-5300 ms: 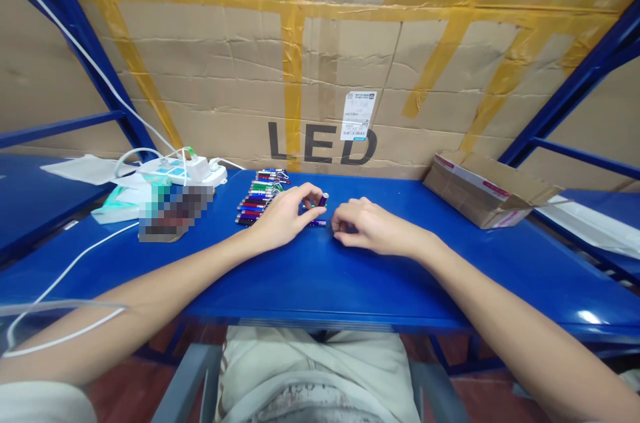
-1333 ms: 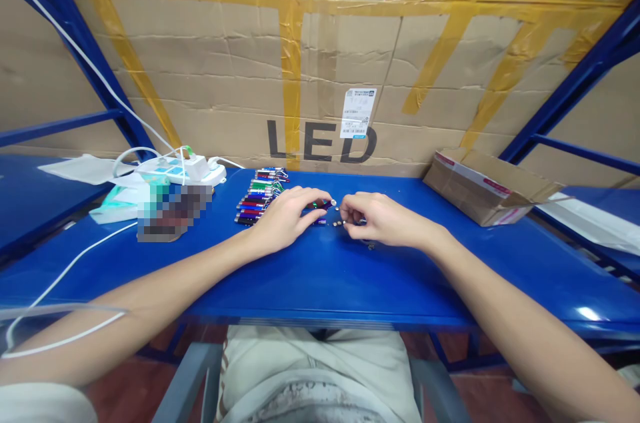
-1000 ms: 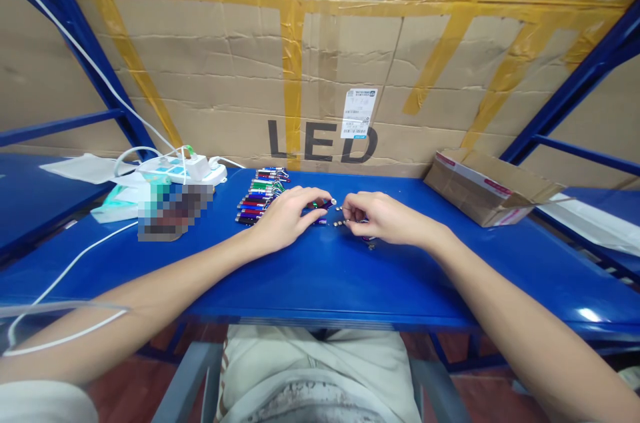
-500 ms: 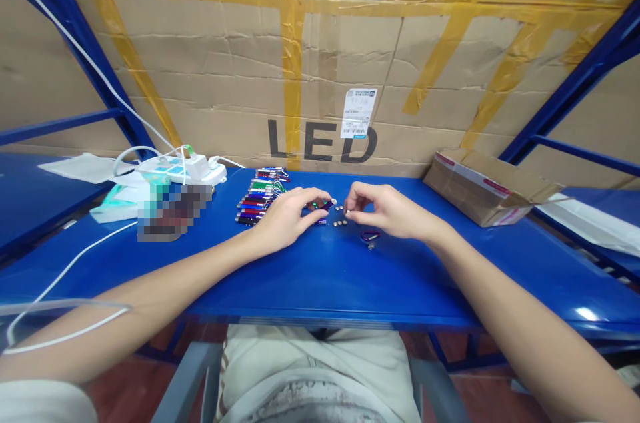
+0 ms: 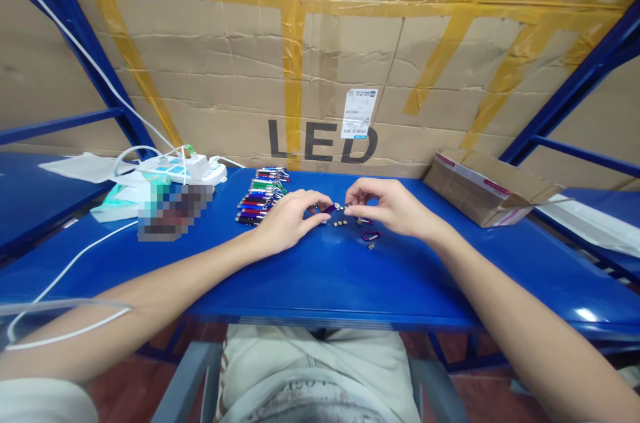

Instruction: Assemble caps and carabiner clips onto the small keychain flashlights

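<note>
Squarely align the purple tube [image 5: 332, 208] pinched by the left hand [image 5: 294, 217] with the small piece [image 5: 349, 206] the right hand [image 5: 393, 209] pinches.

Slim purple tube with a silvery end, and a tiny piece close to it.
The purple tube [image 5: 330, 209] lies nearly level in the left grip [image 5: 295, 217], between thumb and fingertips, mostly hidden by them; its bright silvery end points towards the right grip [image 5: 384, 207]. There, the tiny piece [image 5: 349, 205] is pinched at the fingertips, just beside that end but too small to make out clearly, and whether the two touch cannot be told.
</note>
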`<action>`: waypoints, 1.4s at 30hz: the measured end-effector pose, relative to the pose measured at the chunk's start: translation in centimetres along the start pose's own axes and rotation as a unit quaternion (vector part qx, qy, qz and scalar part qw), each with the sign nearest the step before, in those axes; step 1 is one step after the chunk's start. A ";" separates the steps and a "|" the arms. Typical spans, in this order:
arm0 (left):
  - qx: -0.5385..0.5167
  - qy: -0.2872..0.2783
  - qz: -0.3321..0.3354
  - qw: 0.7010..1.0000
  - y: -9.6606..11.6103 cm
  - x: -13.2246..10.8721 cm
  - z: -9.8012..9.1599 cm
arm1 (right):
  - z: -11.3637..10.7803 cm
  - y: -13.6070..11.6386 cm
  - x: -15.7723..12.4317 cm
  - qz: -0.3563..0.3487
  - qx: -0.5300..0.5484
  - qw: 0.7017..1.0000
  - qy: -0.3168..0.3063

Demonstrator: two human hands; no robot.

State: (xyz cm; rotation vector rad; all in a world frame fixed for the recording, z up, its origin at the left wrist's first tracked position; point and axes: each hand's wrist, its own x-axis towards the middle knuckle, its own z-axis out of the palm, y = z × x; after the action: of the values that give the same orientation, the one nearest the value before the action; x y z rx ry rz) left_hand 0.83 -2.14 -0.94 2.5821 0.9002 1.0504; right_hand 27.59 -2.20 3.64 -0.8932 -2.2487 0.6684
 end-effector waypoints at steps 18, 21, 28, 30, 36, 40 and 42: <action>-0.013 -0.005 -0.008 1.000 0.2 -0.1 0.4 | 1.5 -0.1 0.4 0.014 0.043 0.998 0.033; -0.011 -0.001 -0.003 1.000 0.2 -0.1 0.4 | 1.7 -0.3 0.4 -0.003 0.008 0.999 0.049; -0.012 0.004 0.006 1.000 0.5 -0.1 0.4 | 1.8 -0.7 0.2 -0.049 -0.050 0.996 0.061; -0.012 0.003 0.007 1.000 0.5 -0.1 0.3 | 1.7 -0.7 0.2 -0.054 -0.061 0.995 0.060; -0.015 0.001 0.007 1.000 0.4 -0.2 0.2 | 1.6 -0.8 0.2 -0.075 -0.090 0.991 0.063; -0.009 -0.002 0.011 1.000 0.5 -0.2 0.2 | 1.7 -0.7 0.2 -0.082 -0.096 0.990 0.065; -0.009 -0.001 0.013 1.000 0.6 -0.1 0.1 | 1.8 -0.6 0.2 -0.096 -0.098 0.988 0.069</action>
State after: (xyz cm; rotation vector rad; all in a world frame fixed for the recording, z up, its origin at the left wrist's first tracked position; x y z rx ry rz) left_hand 1.11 -2.66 -0.86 2.5872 0.8546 1.0567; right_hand 26.00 -2.80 2.86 -0.7743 -2.2650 0.2935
